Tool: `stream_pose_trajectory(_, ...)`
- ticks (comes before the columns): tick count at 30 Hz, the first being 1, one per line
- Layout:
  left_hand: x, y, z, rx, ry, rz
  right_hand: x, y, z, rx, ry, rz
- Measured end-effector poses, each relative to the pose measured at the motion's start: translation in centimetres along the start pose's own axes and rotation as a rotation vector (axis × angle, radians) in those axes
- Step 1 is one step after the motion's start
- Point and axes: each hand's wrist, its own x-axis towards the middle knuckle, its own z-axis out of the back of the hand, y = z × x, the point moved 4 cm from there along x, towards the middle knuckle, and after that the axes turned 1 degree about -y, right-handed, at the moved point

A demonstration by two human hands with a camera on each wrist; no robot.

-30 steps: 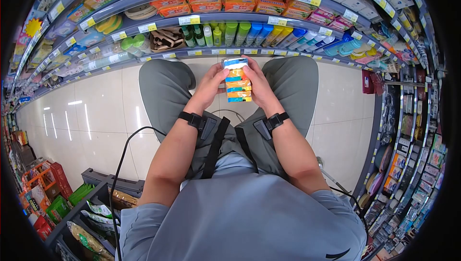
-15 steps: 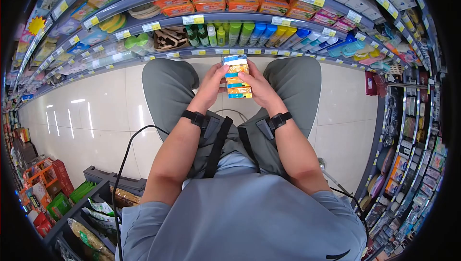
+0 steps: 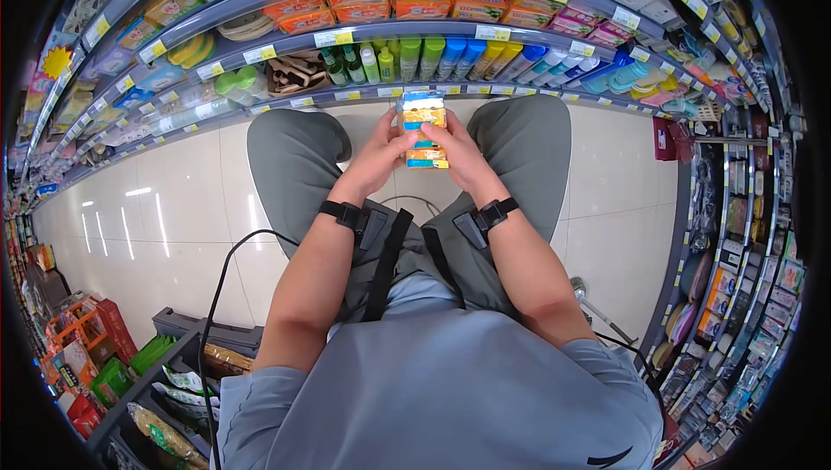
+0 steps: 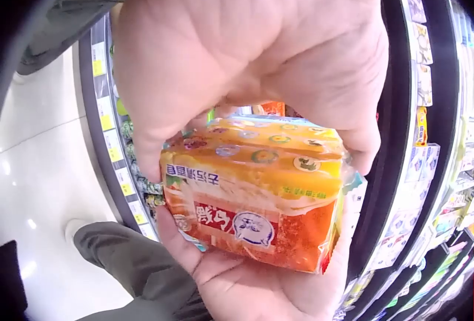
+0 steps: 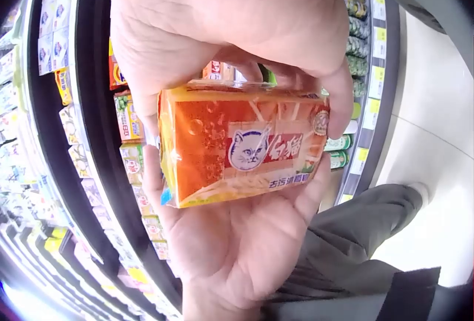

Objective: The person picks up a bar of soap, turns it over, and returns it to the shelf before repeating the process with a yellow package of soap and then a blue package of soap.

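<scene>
Between both hands is a stack of wrapped laundry soap bars (image 3: 426, 158), orange with blue and white ends in the head view. My left hand (image 3: 378, 161) grips its left side and my right hand (image 3: 462, 157) its right, thumbs on the upper face. In the left wrist view, a soap bar (image 4: 252, 221) faces out with a cat's head on its clear-wrapped label, several bars layered behind it. From the right wrist, the same print shows on the soap bar (image 5: 244, 150) at the stack's other side, the fingers round both ends.
Ahead curves a shelf (image 3: 346, 96) with spray bottles (image 3: 433, 59) and orange soap packs (image 3: 359, 7) above. The person's grey-trousered knees (image 3: 299, 154) flank the hands. Another goods rack (image 3: 727, 280) stands at the right, a dark rack (image 3: 186, 340) of bagged goods behind left.
The soap stack has shifted slightly toward the shelf, held in both hands throughout. Both thumbs have slid down its face toward the near end.
</scene>
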Motion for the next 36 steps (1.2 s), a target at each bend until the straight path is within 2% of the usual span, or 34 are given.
stream_pose_trajectory(3,-0.2,-0.5,-0.2,0.025,-0.006,0.041,0.0,0.1,0.0,-0.004,0.024,0.002)
stream_pose_trajectory(6,0.2,-0.1,0.7,0.08,-0.027,-0.003,-0.1,0.1,-0.5,-0.013,0.057,-0.007)
stream_pose_trajectory(8,0.6,0.3,1.3,-0.006,-0.064,-0.035,-0.2,0.1,-0.6,-0.023,0.07,-0.01)
stream_pose_trajectory(14,0.8,0.3,2.1,-0.028,-0.091,-0.1,-0.3,0.2,-1.0,-0.092,0.097,0.0)
stream_pose_trajectory(16,0.8,0.5,2.2,-0.031,-0.089,-0.097,-0.3,0.2,-0.8,-0.099,0.029,-0.01)
stream_pose_trajectory(20,0.9,0.5,2.0,-0.068,-0.065,-0.093,-0.2,0.2,-0.7,-0.099,0.009,-0.014)
stream_pose_trajectory(26,1.0,0.5,1.7,-0.042,-0.029,-0.106,-0.1,0.1,-0.7,-0.055,0.025,-0.022)
stream_pose_trajectory(31,1.2,0.6,2.0,-0.087,-0.058,-0.119,-0.2,0.0,-1.4,-0.131,0.147,0.06)
stream_pose_trajectory(36,1.5,0.7,2.2,-0.091,-0.06,-0.109,-0.5,0.7,-1.7,-0.102,0.12,0.031)
